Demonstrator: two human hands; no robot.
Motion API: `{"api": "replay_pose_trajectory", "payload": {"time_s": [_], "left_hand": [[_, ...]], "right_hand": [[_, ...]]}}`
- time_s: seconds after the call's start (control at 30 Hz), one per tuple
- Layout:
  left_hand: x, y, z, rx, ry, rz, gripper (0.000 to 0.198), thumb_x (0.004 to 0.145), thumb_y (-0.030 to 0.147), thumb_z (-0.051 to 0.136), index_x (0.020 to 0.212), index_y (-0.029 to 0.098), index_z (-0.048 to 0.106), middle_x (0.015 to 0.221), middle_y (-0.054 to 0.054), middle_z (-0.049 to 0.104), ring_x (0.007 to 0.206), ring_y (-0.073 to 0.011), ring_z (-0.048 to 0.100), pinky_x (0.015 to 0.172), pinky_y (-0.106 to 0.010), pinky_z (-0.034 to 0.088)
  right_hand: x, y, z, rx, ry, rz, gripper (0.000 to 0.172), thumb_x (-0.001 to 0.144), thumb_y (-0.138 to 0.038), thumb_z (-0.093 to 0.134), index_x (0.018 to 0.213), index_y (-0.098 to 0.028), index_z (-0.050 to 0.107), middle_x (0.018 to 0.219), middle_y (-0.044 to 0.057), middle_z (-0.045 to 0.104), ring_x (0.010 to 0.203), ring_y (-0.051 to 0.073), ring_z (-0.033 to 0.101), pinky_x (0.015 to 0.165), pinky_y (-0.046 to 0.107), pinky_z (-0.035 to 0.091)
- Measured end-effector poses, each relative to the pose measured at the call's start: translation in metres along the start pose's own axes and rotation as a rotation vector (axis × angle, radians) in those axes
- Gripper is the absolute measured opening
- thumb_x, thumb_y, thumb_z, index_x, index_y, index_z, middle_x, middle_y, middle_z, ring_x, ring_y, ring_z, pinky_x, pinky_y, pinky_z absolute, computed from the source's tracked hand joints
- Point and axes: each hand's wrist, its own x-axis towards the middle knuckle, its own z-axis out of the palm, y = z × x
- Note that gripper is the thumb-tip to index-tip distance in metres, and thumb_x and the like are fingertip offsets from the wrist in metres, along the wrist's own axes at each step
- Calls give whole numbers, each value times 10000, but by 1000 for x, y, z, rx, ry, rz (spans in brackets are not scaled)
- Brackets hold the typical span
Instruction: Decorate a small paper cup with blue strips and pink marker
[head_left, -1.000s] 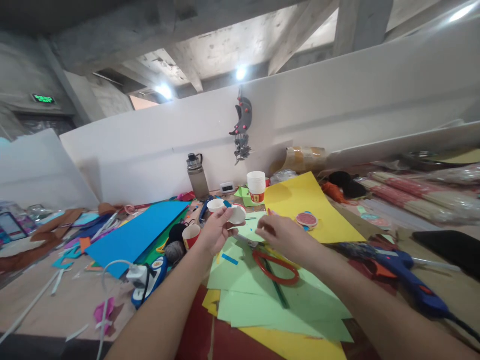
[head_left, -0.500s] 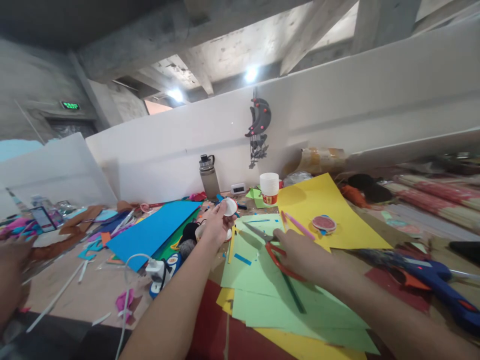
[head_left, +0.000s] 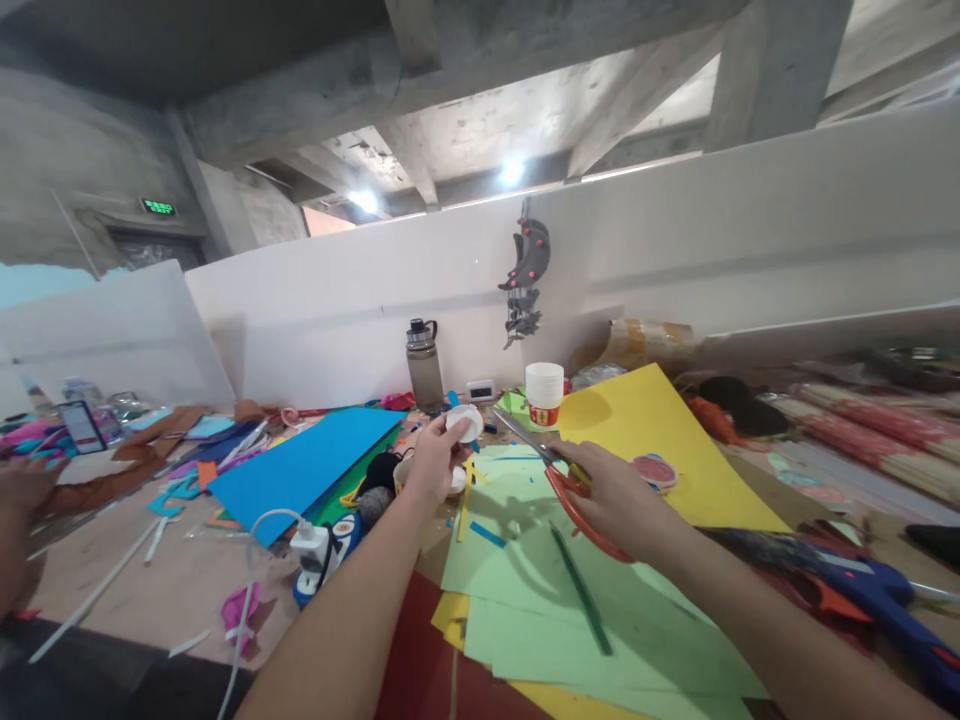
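Observation:
My left hand (head_left: 433,460) pinches a small round white disc (head_left: 466,424), which looks like the bottom of a paper cup. In my right hand (head_left: 611,492) is a pair of scissors (head_left: 531,437) with orange handles, raised above the light green paper (head_left: 517,560). The blades point up and to the left, their tips close to the disc but apart from it. A dark green pencil-like stick (head_left: 581,590) lies on that paper below the scissors, beside a blue paper strip (head_left: 487,534).
Stacked paper cups (head_left: 544,392) and a water bottle (head_left: 424,368) stand at the back. Yellow paper (head_left: 675,440) with a round red piece (head_left: 655,472) lies right, near a blue glue gun (head_left: 870,585). Blue paper (head_left: 307,460) and a plugged power strip (head_left: 337,550) are left. Another person's hand (head_left: 30,490) shows far left.
My right hand has lifted the scissors off the green paper and swung the blades up toward the disc. My left hand still holds the disc. The view has shifted slightly.

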Motion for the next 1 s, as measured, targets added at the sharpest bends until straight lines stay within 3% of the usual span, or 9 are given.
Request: {"api": "replay_pose_trajectory", "payload": {"time_s": [0.23, 0.47, 0.73, 1.0], "left_hand": [[-2, 4, 0, -26, -15, 49, 354, 558, 305, 784, 853, 156, 658, 689, 7, 616, 454, -25, 433, 391, -147, 298], [-1, 0, 2, 0, 11, 136, 369, 565, 327, 783, 856, 158, 631, 739, 2, 621, 518, -52, 482, 423, -165, 323], [-1, -5, 3, 59, 57, 132, 353, 594, 359, 762, 850, 166, 615, 726, 5, 613, 506, -59, 486, 437, -178, 328], [-4, -8, 7, 216, 99, 209, 333, 632, 388, 727, 863, 164, 643, 676, 18, 586, 496, -53, 427, 457, -181, 325]], "right_hand": [[0, -3, -8, -75, -14, 10, 413, 819, -310, 499, 1206, -213, 605, 1152, 75, 661, 1044, 241, 618, 867, 340, 490], [-4, -8, -2, -163, 12, 13, 420, 817, -335, 502, 1219, -250, 585, 1155, 54, 662, 1040, 256, 621, 844, 368, 503], [-7, -14, 1, -311, 4, 62, 387, 808, -282, 489, 1183, -259, 580, 1102, 73, 680, 1045, 289, 604, 696, 338, 480], [-9, -21, -3, -426, -63, 74, 387, 799, -247, 473, 1178, -272, 545, 1075, 66, 676, 888, 257, 633, 578, 275, 366]]}}
